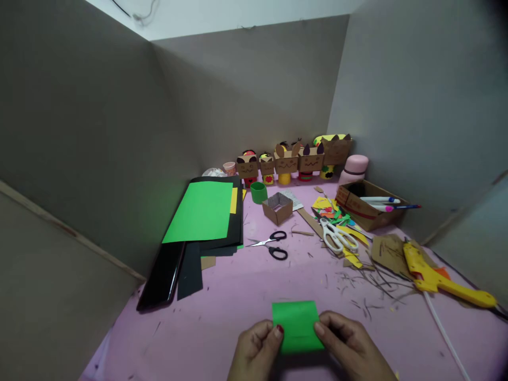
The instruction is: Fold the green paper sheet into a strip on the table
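Note:
Between my two hands is a small piece of green paper [298, 323], held up off the pink tabletop near its front edge. My left hand [260, 346] pinches its left side, thumb on the near face. On the right side, my right hand [345, 338] grips it the same way, thumb in front. Faint crease lines run across the paper; whether it is folded double I cannot tell. Beyond it lie black-handled scissors [273, 245] with their blades apart. Farther back stand an open cardboard box form [278, 208] and a green paper ring [259, 192].
Left: green sheet [202, 211] on black sheets, dark phone [162, 278]. Right: white scissors [337, 235], paper scraps [331, 211], yellow glue gun [440, 280], pen box [369, 203], pink bottle [354, 168]. Cardboard-faced figures [286, 163] line the back; grey panels [254, 90] enclose the table.

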{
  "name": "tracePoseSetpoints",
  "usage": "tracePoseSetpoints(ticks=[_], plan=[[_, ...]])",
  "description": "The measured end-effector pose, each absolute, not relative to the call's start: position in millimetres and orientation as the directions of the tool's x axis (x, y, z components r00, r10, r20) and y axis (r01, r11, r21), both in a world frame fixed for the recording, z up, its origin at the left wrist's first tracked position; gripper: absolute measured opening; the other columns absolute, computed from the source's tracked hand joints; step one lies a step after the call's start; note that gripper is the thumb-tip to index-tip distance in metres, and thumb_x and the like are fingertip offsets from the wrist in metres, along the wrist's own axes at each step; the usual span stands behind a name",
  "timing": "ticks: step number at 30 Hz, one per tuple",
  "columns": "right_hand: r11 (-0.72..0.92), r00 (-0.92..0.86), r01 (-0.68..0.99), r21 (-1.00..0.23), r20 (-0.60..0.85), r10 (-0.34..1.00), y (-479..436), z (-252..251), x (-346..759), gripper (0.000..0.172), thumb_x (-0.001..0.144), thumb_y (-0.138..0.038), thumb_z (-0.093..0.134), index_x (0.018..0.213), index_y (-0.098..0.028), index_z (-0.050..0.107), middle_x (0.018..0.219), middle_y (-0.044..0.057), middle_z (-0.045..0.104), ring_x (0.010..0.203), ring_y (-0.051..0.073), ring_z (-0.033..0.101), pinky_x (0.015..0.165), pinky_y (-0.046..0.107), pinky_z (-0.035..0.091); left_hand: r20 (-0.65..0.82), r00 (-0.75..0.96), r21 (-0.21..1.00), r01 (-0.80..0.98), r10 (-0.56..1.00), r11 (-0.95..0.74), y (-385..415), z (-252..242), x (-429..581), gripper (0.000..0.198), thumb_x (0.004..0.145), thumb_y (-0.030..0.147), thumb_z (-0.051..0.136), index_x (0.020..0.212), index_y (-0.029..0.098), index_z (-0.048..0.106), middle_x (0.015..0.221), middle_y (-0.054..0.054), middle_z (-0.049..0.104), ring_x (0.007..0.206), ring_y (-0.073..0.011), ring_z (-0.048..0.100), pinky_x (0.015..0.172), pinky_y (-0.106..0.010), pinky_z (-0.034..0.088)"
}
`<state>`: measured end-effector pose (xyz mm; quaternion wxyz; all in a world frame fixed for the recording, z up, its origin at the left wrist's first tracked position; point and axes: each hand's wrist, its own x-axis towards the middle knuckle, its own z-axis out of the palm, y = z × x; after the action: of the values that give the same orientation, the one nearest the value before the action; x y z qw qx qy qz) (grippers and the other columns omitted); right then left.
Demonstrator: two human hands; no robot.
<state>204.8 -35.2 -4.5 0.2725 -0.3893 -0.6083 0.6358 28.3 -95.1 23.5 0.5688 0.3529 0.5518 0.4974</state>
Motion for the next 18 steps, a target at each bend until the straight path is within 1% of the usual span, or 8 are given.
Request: tracePoseSetpoints(ticks=[2,4,8,11,14,16,18], plan=[[-0.109,-0.549,0.119,-0.987,-0.157,0.821,-34.8,-4.3,203.4,0.038,0.083,-0.053,0.047,0.066,-0.019,0.048,0.064,-0.003,0.040,0.065,0.015,0.039,0.062,0.026,0.034,-0.280,-0.123,0.951,-0.170,0.952,0.258,-95.6,24.1,28.6,0.040,0.071,0.052,0.065,0.055,0.017,0.055,0.055,0.005,0.039,0.055,-0.0102,0.031,0.057,-0.021,0.032],[-0.114,-0.549,0.104,-0.988,-0.153,0.822,-34.2,-2.3,201.5,0.038,0.083,-0.053,0.048,0.065,-0.019,0.047,0.064,-0.003,0.040,0.064,0.015,0.039,0.062,0.026,0.034,-0.286,-0.135,0.949,-0.178,0.949,0.261,-95.5,24.7,29.1,0.042,0.070,0.053,0.065,0.053,0.017,0.053,0.054,0.006,0.037,0.054,-0.0097,0.028,0.054,-0.021,0.030],[-0.144,-0.533,0.075,-0.987,-0.162,0.831,-33.5,1.7,198.1,0.039,0.081,-0.053,0.050,0.062,-0.019,0.046,0.062,-0.004,0.039,0.062,0.014,0.037,0.060,0.025,0.033,-0.288,-0.154,0.944,-0.211,0.945,0.253,-94.4,24.4,30.2,0.042,0.069,0.052,0.067,0.052,0.017,0.053,0.053,0.006,0.039,0.053,-0.0093,0.031,0.054,-0.020,0.031],[-0.170,-0.524,0.052,-0.984,-0.172,0.834,-33.2,0.5,196.3,0.040,0.080,-0.055,0.052,0.062,-0.019,0.048,0.061,-0.004,0.039,0.060,0.013,0.037,0.058,0.025,0.032,-0.286,-0.140,0.932,-0.269,0.948,0.241,-93.7,24.1,31.7,0.036,0.068,0.049,0.070,0.056,0.016,0.060,0.054,0.004,0.048,0.054,-0.0096,0.040,0.058,-0.020,0.036],[-0.184,-0.511,0.022,-0.983,-0.169,0.843,-33.3,-2.2,195.4,0.041,0.079,-0.054,0.053,0.061,-0.018,0.049,0.060,-0.004,0.041,0.060,0.013,0.037,0.058,0.024,0.032,-0.281,-0.066,0.907,-0.345,0.957,0.243,-93.5,24.4,33.7,0.028,0.065,0.043,0.074,0.071,0.017,0.069,0.062,0.000,0.062,0.059,-0.0128,0.053,0.065,-0.023,0.041],[-0.183,-0.508,0.011,-0.983,-0.163,0.846,-33.8,-2.1,195.9,0.041,0.079,-0.054,0.054,0.061,-0.018,0.049,0.060,-0.004,0.040,0.059,0.012,0.037,0.057,0.024,0.032,-0.287,-0.039,0.892,-0.374,0.957,0.253,-93.9,25.3,34.7,0.027,0.065,0.040,0.075,0.078,0.017,0.072,0.064,-0.002,0.067,0.060,-0.0145,0.057,0.067,-0.025,0.043],[-0.178,-0.530,0.017,-0.984,-0.160,0.833,-34.4,0.6,197.2,0.041,0.081,-0.054,0.052,0.061,-0.018,0.049,0.059,-0.004,0.040,0.059,0.012,0.037,0.056,0.024,0.032,-0.299,-0.049,0.885,-0.387,0.953,0.258,-94.3,26.9,35.0,0.027,0.066,0.039,0.075,0.079,0.016,0.073,0.064,-0.004,0.068,0.057,-0.0150,0.058,0.064,-0.026,0.044]])
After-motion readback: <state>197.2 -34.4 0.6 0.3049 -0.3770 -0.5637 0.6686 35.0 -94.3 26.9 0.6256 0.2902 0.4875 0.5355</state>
